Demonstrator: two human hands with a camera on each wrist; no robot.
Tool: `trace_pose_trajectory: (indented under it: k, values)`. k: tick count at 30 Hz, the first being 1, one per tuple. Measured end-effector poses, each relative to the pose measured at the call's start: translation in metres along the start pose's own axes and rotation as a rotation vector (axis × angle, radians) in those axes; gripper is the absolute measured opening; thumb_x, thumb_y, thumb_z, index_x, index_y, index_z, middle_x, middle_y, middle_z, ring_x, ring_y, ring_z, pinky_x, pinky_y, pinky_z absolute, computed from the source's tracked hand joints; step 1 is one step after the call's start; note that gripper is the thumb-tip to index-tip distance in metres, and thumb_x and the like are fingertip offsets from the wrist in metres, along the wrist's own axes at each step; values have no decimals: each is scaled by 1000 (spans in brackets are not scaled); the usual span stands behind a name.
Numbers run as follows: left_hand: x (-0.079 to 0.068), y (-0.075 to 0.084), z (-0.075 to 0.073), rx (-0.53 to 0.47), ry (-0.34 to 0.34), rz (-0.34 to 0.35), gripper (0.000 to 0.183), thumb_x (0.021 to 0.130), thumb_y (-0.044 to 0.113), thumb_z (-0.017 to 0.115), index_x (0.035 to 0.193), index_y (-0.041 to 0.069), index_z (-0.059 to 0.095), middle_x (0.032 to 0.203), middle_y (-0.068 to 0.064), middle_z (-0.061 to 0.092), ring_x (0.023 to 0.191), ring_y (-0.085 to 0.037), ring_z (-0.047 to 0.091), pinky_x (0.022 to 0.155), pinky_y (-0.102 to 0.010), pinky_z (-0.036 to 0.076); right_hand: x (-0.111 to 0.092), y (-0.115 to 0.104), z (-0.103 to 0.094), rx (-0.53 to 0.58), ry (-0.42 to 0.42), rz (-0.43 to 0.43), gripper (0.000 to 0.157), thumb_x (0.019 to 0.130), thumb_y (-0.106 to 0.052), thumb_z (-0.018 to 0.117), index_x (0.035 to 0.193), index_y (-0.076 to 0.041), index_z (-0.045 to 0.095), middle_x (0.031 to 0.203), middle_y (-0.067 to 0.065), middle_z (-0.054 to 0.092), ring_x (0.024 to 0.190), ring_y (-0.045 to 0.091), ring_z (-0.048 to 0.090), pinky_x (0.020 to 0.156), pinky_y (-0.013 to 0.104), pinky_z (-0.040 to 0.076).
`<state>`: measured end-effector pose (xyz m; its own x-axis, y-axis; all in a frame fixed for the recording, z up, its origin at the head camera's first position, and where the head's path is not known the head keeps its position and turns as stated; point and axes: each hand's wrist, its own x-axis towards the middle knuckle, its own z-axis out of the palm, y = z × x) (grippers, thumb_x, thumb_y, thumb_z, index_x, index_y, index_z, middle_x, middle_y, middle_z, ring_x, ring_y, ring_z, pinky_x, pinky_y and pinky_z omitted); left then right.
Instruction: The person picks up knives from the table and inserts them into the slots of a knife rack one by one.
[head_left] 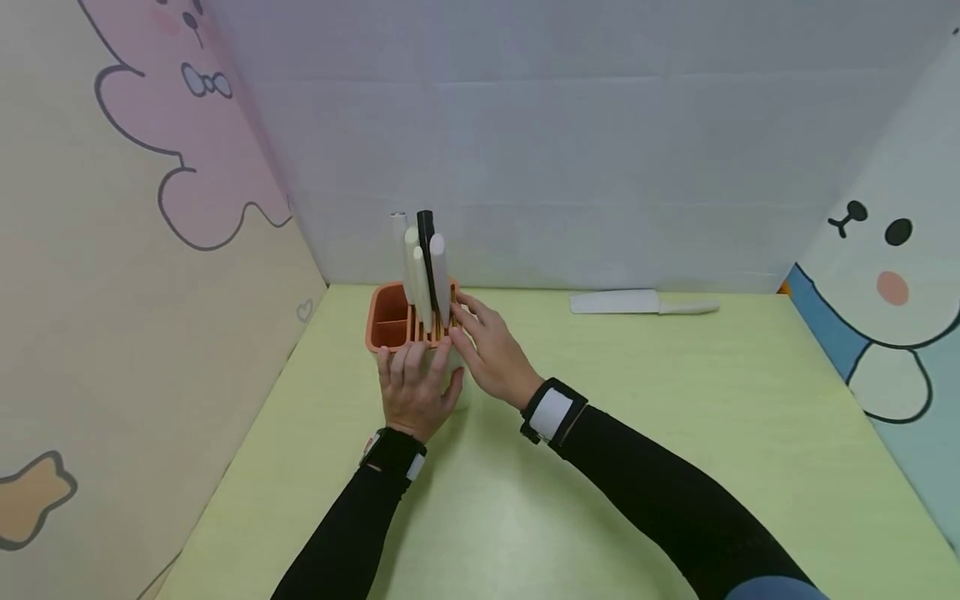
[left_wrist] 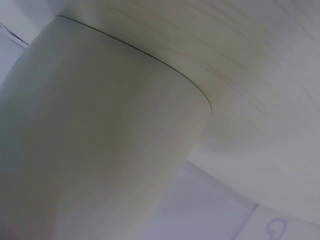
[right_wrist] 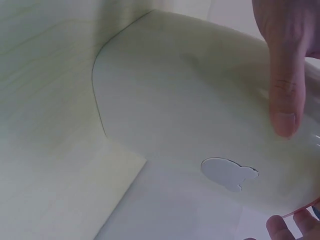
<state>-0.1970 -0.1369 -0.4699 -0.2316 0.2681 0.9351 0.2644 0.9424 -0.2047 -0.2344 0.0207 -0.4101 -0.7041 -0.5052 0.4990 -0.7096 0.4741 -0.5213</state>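
Note:
A pale knife holder (head_left: 461,400) with an orange top (head_left: 378,317) stands at the back left of the table. White-handled and black-handled knives (head_left: 442,275) stand upright in its slots. My left hand (head_left: 412,396) rests against the holder's front, its fingertips at the front rim. At the right side, my right hand (head_left: 491,354) touches the rim with extended fingers. The left wrist view holds only the holder's smooth body (left_wrist: 100,120), with no hand in it. In the right wrist view, a thumb (right_wrist: 286,105) lies along the body, and fingertips (right_wrist: 280,227) show near the rim.
A white knife (head_left: 615,302) with a pale handle lies flat near the table's back edge, right of the holder. The light green table (head_left: 600,483) meets a white back wall (head_left: 525,167). Side walls with cartoon animals (head_left: 892,283) stand left and right.

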Motion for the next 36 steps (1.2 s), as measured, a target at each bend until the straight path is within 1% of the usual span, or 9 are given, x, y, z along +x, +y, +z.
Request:
trace_pose_trajectory:
  k: [6,10,14,18,21,26,28,33,36]
  values:
    - [1,1,1,-8,14,-11,51,80,35,66,126,14,58,109,-14,48,103,-31,42,95,-53,31,-3,5,0,-36,-15,-36,53,104,-36,32,148,-7,35,155,10,27,137,30,33,109,48,29]
    - [1,1,1,-9,15,-24,45,85,35,61,125,14,58,108,-14,49,102,-30,42,96,-53,30,-3,8,-2,-13,-60,-16,51,104,-37,33,147,-9,37,150,12,34,135,29,34,108,48,30]
    - [3,2,2,-21,3,-26,49,81,34,66,125,13,58,107,-14,49,101,-31,42,93,-54,32,-4,12,-4,52,-118,28,52,104,-40,33,149,-14,32,146,12,41,133,27,38,106,47,33]
    - [4,3,2,-22,-3,-31,55,74,33,70,124,13,58,107,-14,48,101,-30,41,91,-55,32,-6,13,-6,98,-151,51,56,103,-45,32,152,-19,25,146,11,39,133,25,38,105,48,36]
    - [4,3,1,-16,-4,-37,55,74,33,70,124,12,58,107,-14,48,102,-30,41,91,-55,32,-5,10,-7,140,-116,54,58,102,-46,34,151,-18,28,146,10,38,133,23,37,104,47,37]
    - [4,0,1,-20,-9,-54,55,73,33,69,123,11,58,108,-14,48,102,-30,41,91,-56,32,18,2,-9,200,-2,86,51,98,-39,51,138,-9,50,139,13,43,127,24,42,99,46,42]
    - [4,1,2,-27,-15,-59,55,73,33,69,123,11,58,109,-14,48,103,-31,41,91,-56,32,28,2,-9,192,29,103,44,96,-35,56,129,-6,58,135,15,46,124,26,45,98,46,42]
    - [2,5,3,-37,-22,-49,54,73,33,70,121,10,58,108,-15,48,103,-31,41,92,-56,32,35,7,-8,164,52,152,32,95,-31,59,114,-6,66,129,15,51,119,27,49,96,45,44]
    - [2,5,4,-33,-12,-42,54,73,33,69,121,10,58,108,-15,48,103,-31,41,92,-55,31,36,7,-9,144,57,163,31,95,-32,59,112,-7,67,127,14,51,117,26,50,93,44,46]
